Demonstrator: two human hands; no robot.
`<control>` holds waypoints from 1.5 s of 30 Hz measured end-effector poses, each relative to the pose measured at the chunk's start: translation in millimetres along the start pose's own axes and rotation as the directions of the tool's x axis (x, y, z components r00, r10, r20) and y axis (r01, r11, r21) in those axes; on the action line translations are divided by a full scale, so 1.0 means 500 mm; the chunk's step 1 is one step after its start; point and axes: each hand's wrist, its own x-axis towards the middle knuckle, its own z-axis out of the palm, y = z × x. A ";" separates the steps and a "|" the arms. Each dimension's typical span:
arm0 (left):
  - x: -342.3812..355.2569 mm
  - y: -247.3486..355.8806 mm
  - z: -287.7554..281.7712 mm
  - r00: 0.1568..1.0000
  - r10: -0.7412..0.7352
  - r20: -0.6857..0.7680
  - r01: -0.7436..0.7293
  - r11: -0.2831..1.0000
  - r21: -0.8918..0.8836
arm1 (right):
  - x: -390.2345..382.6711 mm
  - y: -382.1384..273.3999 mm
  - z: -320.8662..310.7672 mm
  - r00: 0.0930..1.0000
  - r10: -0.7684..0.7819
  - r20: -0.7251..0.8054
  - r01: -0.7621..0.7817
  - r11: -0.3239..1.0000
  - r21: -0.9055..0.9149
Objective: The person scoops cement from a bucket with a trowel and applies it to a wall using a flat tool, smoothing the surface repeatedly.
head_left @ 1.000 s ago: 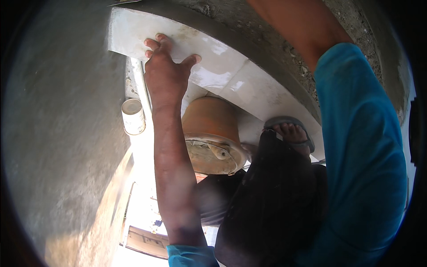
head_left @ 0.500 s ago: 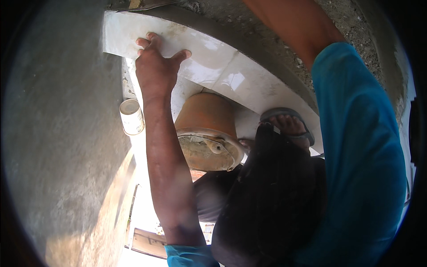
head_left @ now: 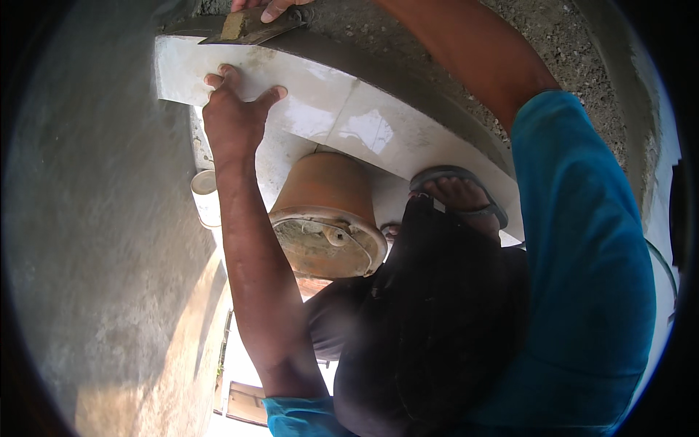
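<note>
My left hand (head_left: 234, 120) rests with fingers spread on a pale glossy tile (head_left: 200, 64), near the left end of a tiled step. At the top edge of the view, my right hand (head_left: 271, 9) is partly cut off, its fingers closed on a flat metal trowel (head_left: 266, 30) that has a worn wooden piece on it. The trowel lies over the grey mortar strip (head_left: 342, 64) along the tile's far edge, just beyond my left hand.
An orange-brown bucket (head_left: 328, 182) with a wire handle stands below the step. A white can (head_left: 207, 200) is beside a grey wall (head_left: 95, 211). My sandalled foot (head_left: 462, 193) is on the step at right; rough gravelly mortar (head_left: 524, 44) lies beyond.
My right hand and the trowel, previously almost wholly above the view, now show at the top. The scene has shifted slightly left; my left hand stays on the tile.
</note>
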 end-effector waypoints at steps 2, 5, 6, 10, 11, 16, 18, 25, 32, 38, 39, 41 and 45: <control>-0.003 0.000 0.003 1.000 -0.002 -0.018 0.002 1.000 0.022 | -0.023 -0.004 0.002 1.000 0.026 0.004 -0.026 0.999 -0.025; -0.003 -0.003 0.005 0.996 0.051 -0.070 -0.042 0.991 0.123 | -0.063 -0.009 0.001 1.000 0.007 0.008 -0.007 1.000 0.022; -0.001 -0.005 0.003 0.998 0.036 -0.055 -0.032 0.997 0.075 | -0.068 -0.011 -0.001 1.000 -0.011 0.001 0.011 0.997 0.077; 0.003 -0.007 0.002 0.999 -0.014 0.051 0.015 1.000 -0.022 | -0.016 -0.019 -0.019 0.999 -0.013 -0.048 0.023 0.980 0.196; 0.003 -0.008 0.001 0.999 -0.011 0.051 0.013 1.000 -0.028 | 0.017 -0.021 -0.024 0.999 -0.015 -0.033 0.022 0.975 0.223; -0.003 -0.009 0.009 0.998 0.028 -0.048 -0.027 0.999 0.031 | 0.171 -0.027 -0.061 0.997 -0.052 -0.050 0.051 0.999 -0.017; -0.001 -0.011 0.010 0.998 0.032 -0.058 -0.028 0.998 0.057 | 0.204 -0.026 -0.069 0.999 0.004 -0.050 -0.004 1.000 0.001; 0.005 -0.017 0.010 0.998 0.049 -0.029 -0.049 0.999 0.017 | 0.186 -0.007 -0.068 0.999 0.031 -0.016 -0.032 0.997 -0.065; 0.008 -0.012 0.009 1.000 0.013 -0.027 -0.011 0.997 0.070 | 0.099 0.005 -0.056 0.999 0.002 0.051 0.001 0.998 -0.067; 0.005 -0.009 0.006 1.000 0.027 -0.012 -0.028 0.999 -0.022 | 0.020 0.002 -0.027 0.997 -0.001 0.078 0.004 0.999 -0.032; 0.006 -0.009 0.006 0.999 0.038 -0.023 -0.038 0.999 0.004 | 0.007 0.002 -0.023 0.998 0.015 0.059 -0.013 0.999 -0.048; 0.006 -0.010 0.007 0.998 0.058 -0.038 -0.057 0.997 0.047 | -0.019 0.005 -0.017 0.999 0.026 0.047 -0.022 0.997 -0.076; 0.012 -0.017 0.009 1.000 0.028 0.003 -0.028 0.999 0.032 | -0.073 0.023 -0.003 0.996 0.032 0.078 -0.028 0.999 -0.046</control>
